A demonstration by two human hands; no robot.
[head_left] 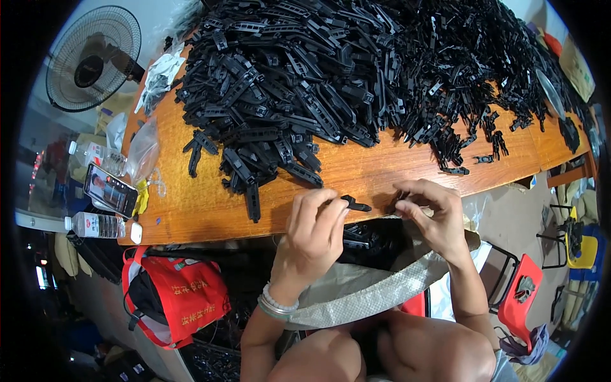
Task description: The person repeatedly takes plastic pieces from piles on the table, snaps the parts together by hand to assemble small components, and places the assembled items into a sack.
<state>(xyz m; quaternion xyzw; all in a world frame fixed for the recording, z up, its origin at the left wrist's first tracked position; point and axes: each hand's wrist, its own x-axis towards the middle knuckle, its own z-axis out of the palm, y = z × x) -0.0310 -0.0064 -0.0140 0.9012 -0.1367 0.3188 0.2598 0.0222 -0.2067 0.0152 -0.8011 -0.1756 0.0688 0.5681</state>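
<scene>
Near the table's front edge my left hand (310, 226) is closed on a black plastic part (358, 204), whose narrow end sticks out to the right of my fingers. A short gap away, my right hand (436, 213) pinches a small black plastic piece (396, 201), mostly covered by the fingers. Beyond my left hand lies a big heap of long black plastic parts (305, 83). Smaller black pieces (452, 95) are heaped beyond my right hand. Below both hands, a woven sack (382, 290) gapes across my lap with black parts inside it.
The wooden table (191, 204) carries a propped phone (111, 190), a plastic bottle (95, 225) and a clear bag (144, 153) on its left. A fan (92, 60) stands behind them. A red bag (181, 296) hangs lower left; a red chair (520, 302) stands at right.
</scene>
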